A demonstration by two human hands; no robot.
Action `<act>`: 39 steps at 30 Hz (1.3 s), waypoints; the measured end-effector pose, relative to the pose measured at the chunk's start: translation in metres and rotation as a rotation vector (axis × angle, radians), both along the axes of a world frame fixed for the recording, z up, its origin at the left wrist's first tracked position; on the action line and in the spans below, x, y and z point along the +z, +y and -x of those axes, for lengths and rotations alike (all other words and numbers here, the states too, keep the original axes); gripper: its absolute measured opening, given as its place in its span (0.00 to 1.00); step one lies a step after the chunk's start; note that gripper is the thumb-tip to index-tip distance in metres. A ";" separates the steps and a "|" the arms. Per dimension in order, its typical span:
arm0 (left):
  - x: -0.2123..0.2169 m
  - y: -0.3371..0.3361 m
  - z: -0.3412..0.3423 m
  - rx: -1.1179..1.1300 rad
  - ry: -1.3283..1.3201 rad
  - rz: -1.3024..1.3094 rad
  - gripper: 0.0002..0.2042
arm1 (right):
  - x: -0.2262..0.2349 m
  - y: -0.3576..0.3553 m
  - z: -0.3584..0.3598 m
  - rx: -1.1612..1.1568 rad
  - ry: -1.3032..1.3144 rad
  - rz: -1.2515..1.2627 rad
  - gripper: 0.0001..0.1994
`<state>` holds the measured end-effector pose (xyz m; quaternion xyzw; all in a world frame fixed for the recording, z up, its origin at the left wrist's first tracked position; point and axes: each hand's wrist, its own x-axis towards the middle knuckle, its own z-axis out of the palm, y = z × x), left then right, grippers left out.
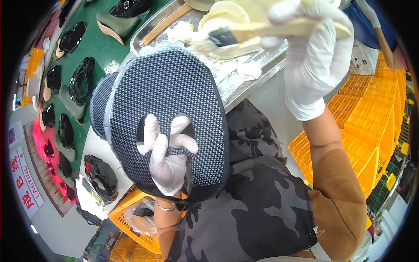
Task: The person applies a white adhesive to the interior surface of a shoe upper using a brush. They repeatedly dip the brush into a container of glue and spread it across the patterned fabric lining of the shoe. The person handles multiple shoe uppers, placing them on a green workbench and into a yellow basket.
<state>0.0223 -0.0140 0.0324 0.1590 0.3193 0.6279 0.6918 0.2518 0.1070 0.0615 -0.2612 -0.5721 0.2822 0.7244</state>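
Observation:
My left hand (169, 168), in a white glove, grips a large rounded houndstooth fabric piece that looks like a shoe upper (168, 83). Its fingers pass through the openings around a narrow strap, and the piece has a dark edge. In my right hand (316, 65), also gloved in white, is a brush (279, 29) with a pale handle and dark bristles, smeared by motion. The bristles hang over a bowl (227, 54) of cream-coloured paste in a metal tray (257, 78). Another houndstooth piece (102, 102) shows behind the held one's left edge.
Glossy black shoe uppers (82, 81) and green shoe lasts (70, 102) stand along a green surface (98, 52) at the left. Stacked yellow crates (353, 118) fill the right side. Another person's arm (386, 43) shows at the upper right. A wooden-handled tool (168, 22) lies in the tray.

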 end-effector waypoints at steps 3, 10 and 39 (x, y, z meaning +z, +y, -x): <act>-0.006 -0.003 0.002 -0.054 -0.004 -0.051 0.23 | 0.004 0.009 0.020 0.030 0.093 0.080 0.10; -0.010 0.005 0.001 0.037 -0.062 -0.086 0.23 | -0.014 -0.021 -0.006 0.030 -0.085 0.360 0.10; -0.062 0.054 -0.029 0.964 0.977 -0.749 0.19 | 0.009 -0.036 -0.002 0.162 -0.166 0.603 0.10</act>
